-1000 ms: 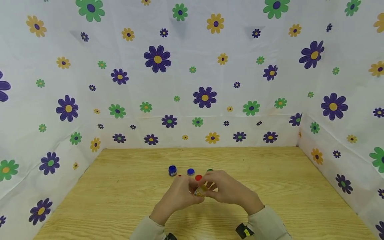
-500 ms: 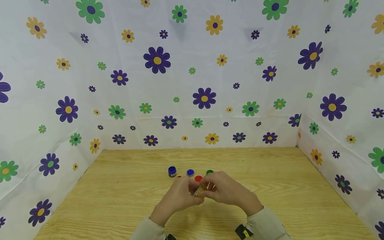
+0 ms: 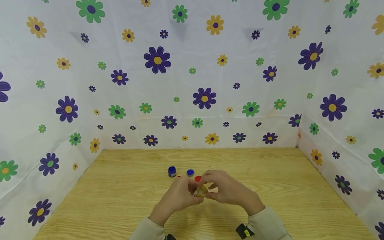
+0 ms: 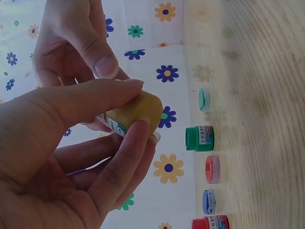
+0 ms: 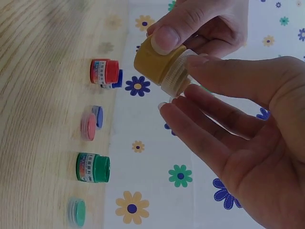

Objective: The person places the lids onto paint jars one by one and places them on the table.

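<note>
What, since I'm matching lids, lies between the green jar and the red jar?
In the left wrist view, a red lid and blue lid lie between the green jar and the red jar.

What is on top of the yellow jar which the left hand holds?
A clear, ridged lid sits on the yellow jar, with the right hand at it. The mouth underneath is covered, so not visible.

The left hand point(image 3: 180, 193) grips with curled fingers; close beside it, the right hand point(image 3: 222, 187) pinches between thumb and fingertips.
</note>
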Tool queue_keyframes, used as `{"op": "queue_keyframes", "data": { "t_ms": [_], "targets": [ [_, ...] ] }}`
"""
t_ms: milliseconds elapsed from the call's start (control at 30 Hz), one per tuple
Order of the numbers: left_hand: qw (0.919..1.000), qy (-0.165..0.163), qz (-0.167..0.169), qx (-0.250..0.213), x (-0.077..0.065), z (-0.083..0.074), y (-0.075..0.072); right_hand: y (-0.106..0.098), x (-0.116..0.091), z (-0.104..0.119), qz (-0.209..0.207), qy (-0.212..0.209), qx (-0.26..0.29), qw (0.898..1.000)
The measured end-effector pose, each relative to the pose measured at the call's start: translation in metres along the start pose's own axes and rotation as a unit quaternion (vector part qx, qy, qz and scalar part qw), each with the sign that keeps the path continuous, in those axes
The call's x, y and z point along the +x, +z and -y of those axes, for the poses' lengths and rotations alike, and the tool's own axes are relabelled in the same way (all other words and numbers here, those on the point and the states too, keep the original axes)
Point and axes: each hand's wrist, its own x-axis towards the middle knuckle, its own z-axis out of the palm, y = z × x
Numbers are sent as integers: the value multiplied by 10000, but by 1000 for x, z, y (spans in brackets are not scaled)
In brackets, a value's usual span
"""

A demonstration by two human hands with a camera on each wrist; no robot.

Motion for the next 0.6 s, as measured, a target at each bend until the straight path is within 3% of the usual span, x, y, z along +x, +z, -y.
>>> {"op": "queue_keyframes", "data": {
  "t_ms": [333,600],
  "targets": [
    [10000,87,-23,3,-1,0,1,2,2,-3,8,-255,29,9997],
    [10000,75,-16,-19,-2,-3,1,2,1,-3,4,33,-96,9999]
  ]
}}
